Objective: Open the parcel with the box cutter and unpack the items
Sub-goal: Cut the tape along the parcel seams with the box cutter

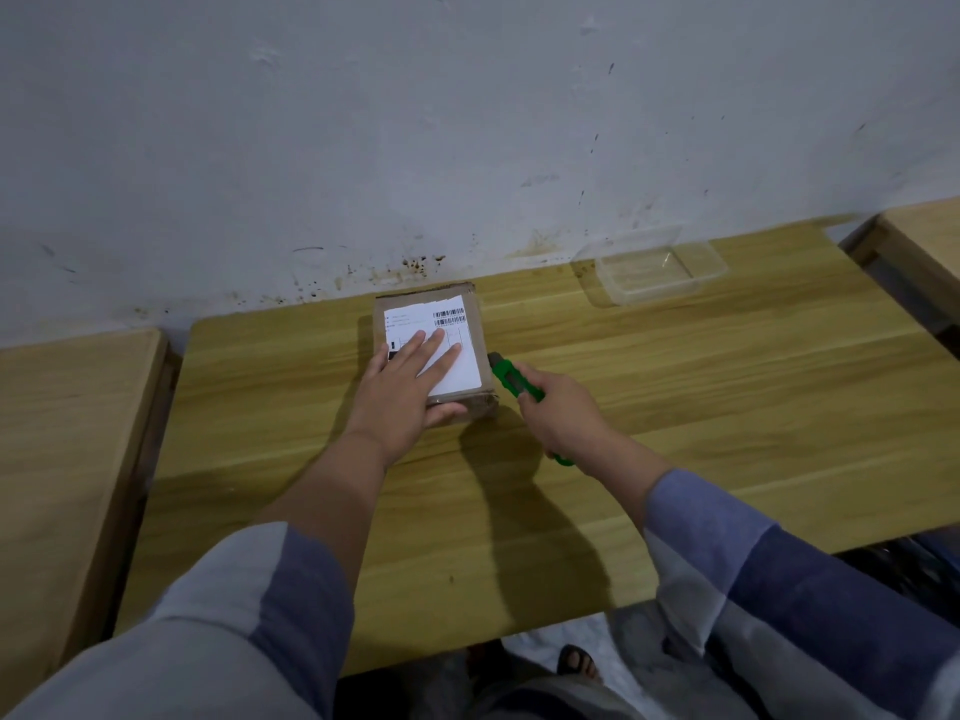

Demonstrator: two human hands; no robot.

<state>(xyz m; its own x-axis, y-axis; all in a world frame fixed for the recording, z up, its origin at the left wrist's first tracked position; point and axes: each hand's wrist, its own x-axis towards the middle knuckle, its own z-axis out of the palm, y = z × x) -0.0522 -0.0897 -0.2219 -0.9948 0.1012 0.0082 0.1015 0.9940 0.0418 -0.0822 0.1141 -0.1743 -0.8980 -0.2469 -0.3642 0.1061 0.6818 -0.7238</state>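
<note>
A clear plastic tub (658, 267) sits at the far right of the wooden table (727, 387), close to the wall (363, 122), and nothing can be seen inside it. It is well apart from everything else. The brown cardboard parcel (480, 324) lies flat near the middle of the table, close to the wall, and it looks closed, with see-through tape on its near end. A white shipping label (457, 371) with black barcodes covers most of its top. The left hand (402, 387) lies flat on top of the parcel. Its fingers (434, 341) are straight and spread over the label, and the thumb hooks round the near edge of the box. The right hand (558, 413) is just beside the parcel on its right, with its fingers curled tight round a green box cutter (511, 379). The cutter's long body runs from the near right up to the far left. Its front tip points at the right side of the parcel and touches it or nearly touches it. The back end of the cutter pokes out under the right wrist. Both arms wear blue and grey sleeves (779, 579). Another wooden table (62, 433) stands to the left.
</note>
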